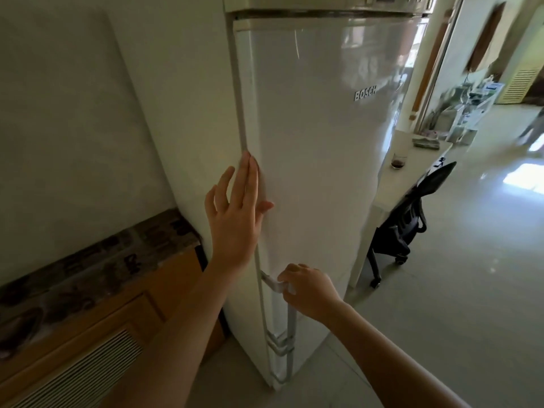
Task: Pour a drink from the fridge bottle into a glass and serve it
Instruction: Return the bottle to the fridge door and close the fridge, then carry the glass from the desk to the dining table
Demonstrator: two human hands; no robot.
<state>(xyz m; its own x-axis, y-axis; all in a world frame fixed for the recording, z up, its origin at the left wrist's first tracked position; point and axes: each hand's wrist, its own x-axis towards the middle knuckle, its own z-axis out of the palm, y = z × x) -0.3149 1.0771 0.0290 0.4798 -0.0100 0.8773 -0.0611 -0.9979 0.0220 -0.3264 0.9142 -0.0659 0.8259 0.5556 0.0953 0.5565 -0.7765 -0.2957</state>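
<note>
A tall white fridge (318,148) fills the middle of the view, its door closed. My right hand (309,288) is curled around the top of the silver vertical door handle (290,322) low on the door's left edge. My left hand (235,210) rests flat with fingers spread against the door's left edge, above the handle. A short glass (399,161) with dark liquid in its bottom stands on the white table (412,178) to the right of the fridge. No bottle shows.
A stone-topped wooden cabinet (97,278) with a vent grille runs along the wall at left. A black office chair (406,222) is tucked under the white table. Open tiled floor (459,290) stretches to the right, with cluttered shelves far back.
</note>
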